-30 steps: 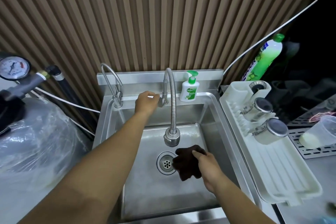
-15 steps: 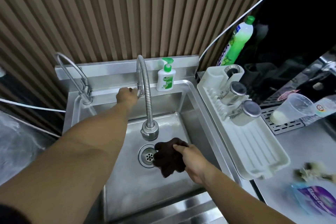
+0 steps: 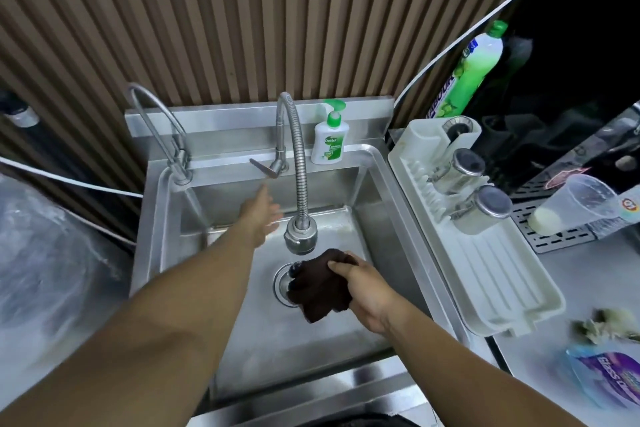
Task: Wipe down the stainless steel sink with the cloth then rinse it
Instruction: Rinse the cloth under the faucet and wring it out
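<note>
Fingers [image 3: 337, 265] of the right hand [image 3: 369, 295] bunch the cloth [image 3: 317, 291] under the spout [image 3: 300, 236], left hand [image 3: 258, 215] open; wet it evenly first.

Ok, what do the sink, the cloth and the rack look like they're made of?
The sink looks like brushed stainless steel: grey sheen, soft reflections. The cloth seems a soft dark brown fabric, maybe microfibre, since it bunches in folds where the right hand grips it. The rack looks like off-white moulded plastic, matte, with ribbed grooves.
</note>
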The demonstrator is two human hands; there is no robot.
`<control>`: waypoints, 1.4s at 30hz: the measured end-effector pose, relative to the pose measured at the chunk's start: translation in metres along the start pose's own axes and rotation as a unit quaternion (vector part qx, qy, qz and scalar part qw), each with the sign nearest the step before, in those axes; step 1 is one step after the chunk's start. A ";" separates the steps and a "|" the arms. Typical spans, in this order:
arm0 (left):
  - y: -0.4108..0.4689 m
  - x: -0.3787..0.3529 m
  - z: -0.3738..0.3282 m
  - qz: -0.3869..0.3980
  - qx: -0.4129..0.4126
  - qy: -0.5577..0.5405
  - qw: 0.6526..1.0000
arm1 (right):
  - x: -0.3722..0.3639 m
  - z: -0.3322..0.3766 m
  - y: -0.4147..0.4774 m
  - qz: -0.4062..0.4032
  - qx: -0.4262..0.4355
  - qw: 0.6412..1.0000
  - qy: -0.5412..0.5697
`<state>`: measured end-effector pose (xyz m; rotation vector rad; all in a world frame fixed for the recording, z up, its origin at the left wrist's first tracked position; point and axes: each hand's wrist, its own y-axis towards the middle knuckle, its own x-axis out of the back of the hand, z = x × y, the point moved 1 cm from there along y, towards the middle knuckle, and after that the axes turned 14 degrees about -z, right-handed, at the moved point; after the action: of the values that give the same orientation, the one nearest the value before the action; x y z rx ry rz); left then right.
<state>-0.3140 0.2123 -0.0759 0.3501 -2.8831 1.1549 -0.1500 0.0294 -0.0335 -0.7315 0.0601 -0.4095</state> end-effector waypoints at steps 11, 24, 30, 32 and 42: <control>-0.089 0.058 0.069 0.185 0.047 0.081 0.978 | -0.041 0.014 0.010 0.112 0.004 0.994 0.003; -0.102 0.077 0.069 0.076 -0.107 -0.007 0.991 | -0.035 0.008 0.028 0.028 -0.036 0.999 -0.001; -0.103 0.068 0.071 0.030 -0.135 -0.024 0.990 | -0.039 0.015 0.022 0.036 -0.020 0.999 -0.023; -0.109 0.060 0.070 -0.002 -0.143 -0.017 0.990 | -0.045 0.013 0.019 0.049 -0.017 0.998 -0.020; -0.120 0.045 0.069 -0.068 -0.124 0.008 0.990 | -0.049 0.005 0.026 0.002 0.044 0.999 -0.024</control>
<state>-0.3273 0.0719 -0.0396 0.5162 -2.8893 0.7637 -0.1850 0.0688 -0.0515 -0.6549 -0.0018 -0.3875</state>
